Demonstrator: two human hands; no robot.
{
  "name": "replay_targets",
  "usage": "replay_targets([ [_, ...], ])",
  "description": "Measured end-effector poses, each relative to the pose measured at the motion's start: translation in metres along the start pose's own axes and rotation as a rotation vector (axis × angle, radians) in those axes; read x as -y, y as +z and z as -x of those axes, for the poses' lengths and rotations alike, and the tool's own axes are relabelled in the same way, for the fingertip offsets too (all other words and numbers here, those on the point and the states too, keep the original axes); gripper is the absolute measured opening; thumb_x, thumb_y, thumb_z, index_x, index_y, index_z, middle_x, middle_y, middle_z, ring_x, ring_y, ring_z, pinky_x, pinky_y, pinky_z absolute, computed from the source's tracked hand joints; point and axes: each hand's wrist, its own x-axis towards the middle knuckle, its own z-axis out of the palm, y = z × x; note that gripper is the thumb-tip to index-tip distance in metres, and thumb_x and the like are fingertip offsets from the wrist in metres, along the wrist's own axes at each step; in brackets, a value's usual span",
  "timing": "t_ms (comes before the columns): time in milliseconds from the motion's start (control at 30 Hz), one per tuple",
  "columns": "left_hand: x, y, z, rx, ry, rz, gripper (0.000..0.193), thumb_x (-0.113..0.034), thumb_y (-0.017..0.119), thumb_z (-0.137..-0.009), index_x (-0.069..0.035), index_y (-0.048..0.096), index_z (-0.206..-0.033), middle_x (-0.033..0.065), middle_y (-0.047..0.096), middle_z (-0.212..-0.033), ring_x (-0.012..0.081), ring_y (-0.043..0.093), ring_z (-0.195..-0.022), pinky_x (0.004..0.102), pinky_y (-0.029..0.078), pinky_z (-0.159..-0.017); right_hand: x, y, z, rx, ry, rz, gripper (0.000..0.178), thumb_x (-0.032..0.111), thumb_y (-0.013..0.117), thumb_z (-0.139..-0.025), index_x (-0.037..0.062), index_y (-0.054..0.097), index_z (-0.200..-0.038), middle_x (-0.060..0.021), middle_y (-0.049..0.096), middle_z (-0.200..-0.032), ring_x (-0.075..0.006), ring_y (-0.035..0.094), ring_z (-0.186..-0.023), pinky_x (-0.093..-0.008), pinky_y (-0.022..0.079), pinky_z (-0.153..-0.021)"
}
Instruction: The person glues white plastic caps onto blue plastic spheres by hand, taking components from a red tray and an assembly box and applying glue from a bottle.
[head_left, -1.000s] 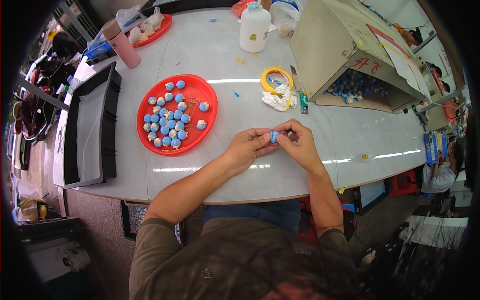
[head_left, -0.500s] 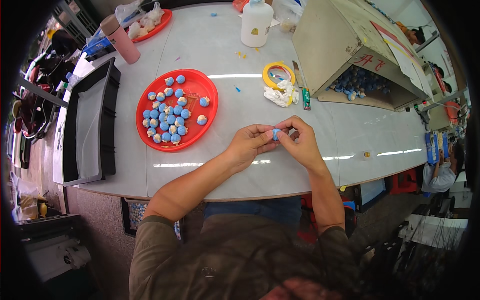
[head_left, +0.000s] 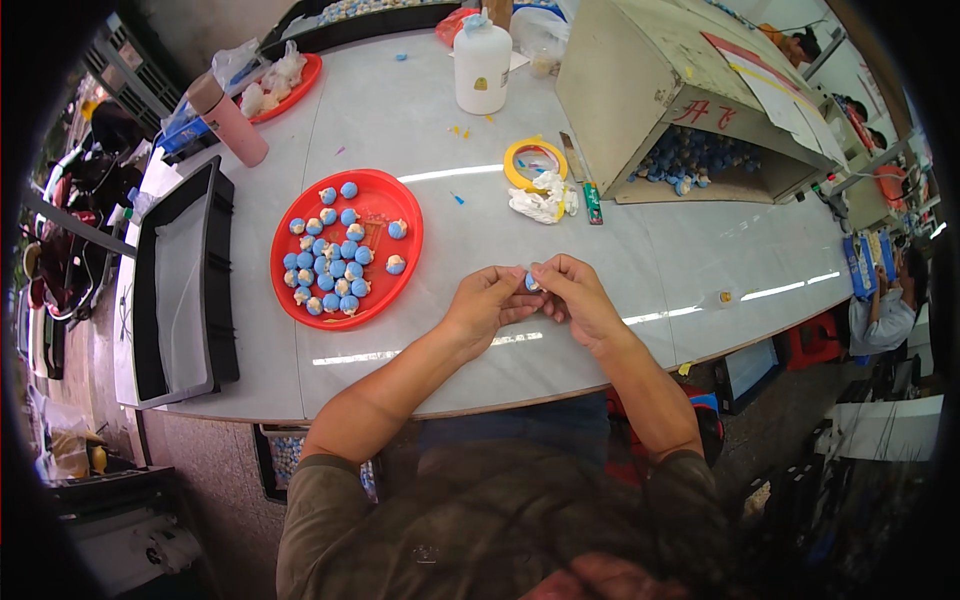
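Observation:
Between my two hands, over the table's near middle, is a small blue ball with a pale patch (head_left: 532, 283). My left hand (head_left: 484, 303) pinches it from the left with thumb and fingers. From the other side my right hand (head_left: 578, 300) closes on it, thumb and forefinger at its top. The fingers cover much of the ball. To the left lies a round red plate (head_left: 402, 265) with several similar blue balls (head_left: 338, 268), many showing cream-coloured, ragged patches.
A black tray (head_left: 222, 290) lies at the left, with a pink bottle (head_left: 236, 128) beyond it. Farther back are a white jug (head_left: 482, 70), yellow tape roll (head_left: 512, 165) and crumpled white tissue (head_left: 540, 200). An open-fronted box (head_left: 640, 80) at right holds several blue balls.
The ball has turned between my fingers, so its pale patch now shows. My view has shifted, moving the table's things slightly in the picture. Both hands keep hold of the ball.

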Motion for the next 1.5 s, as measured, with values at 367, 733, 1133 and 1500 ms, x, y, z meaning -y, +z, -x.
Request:
replay_targets([
  [367,-0.010,0.007,0.012,0.027,-0.121,-0.019,0.034,-0.035,0.049,-0.101,-0.003,0.059,-0.103,0.0073,0.063,-0.092,0.0121,0.065,-0.077,0.0206,0.051,-0.061,-0.015,0.020,0.011,-0.134,-0.099,-0.057,0.035,0.034,0.075,-0.086,0.0053,0.055,-0.091,0.0008,0.056,-0.073,-0.0045,0.050,-0.058,-0.0193,0.035,-0.046],
  [733,-0.005,0.002,0.007,-0.020,0.004,-0.131,0.023,-0.026,0.060,-0.097,-0.005,0.059,-0.088,0.0056,0.064,-0.079,0.0096,0.060,-0.065,0.0205,0.046,-0.054,-0.018,0.016,-0.002,-0.033,0.071,-0.190,0.021,0.032,0.058,-0.097,0.0126,0.054,-0.089,0.0040,0.049,-0.067,-0.0029,0.037,-0.050,-0.0206,0.024,-0.043],
  [1133,0.006,0.000,0.002,-0.070,0.077,-0.106,0.023,-0.026,0.063,-0.095,-0.006,0.058,-0.085,0.0058,0.063,-0.077,0.0110,0.059,-0.065,0.0220,0.046,-0.059,-0.018,0.026,0.002,-0.102,0.065,-0.190,0.018,0.026,0.054,-0.099,0.0154,0.051,-0.085,0.0059,0.044,-0.066,-0.0022,0.038,-0.052,-0.0181,0.028,-0.046],
  [1500,0.010,0.006,0.002,-0.037,0.085,-0.052,0.023,-0.026,0.063,-0.095,-0.006,0.058,-0.084,0.0058,0.063,-0.075,0.0100,0.057,-0.063,0.0232,0.047,-0.061,-0.018,0.022,0.003,-0.121,0.089,-0.186,0.018,0.025,0.053,-0.099,0.0152,0.050,-0.084,0.0057,0.045,-0.069,-0.0023,0.040,-0.056,-0.0186,0.033,-0.049],
])
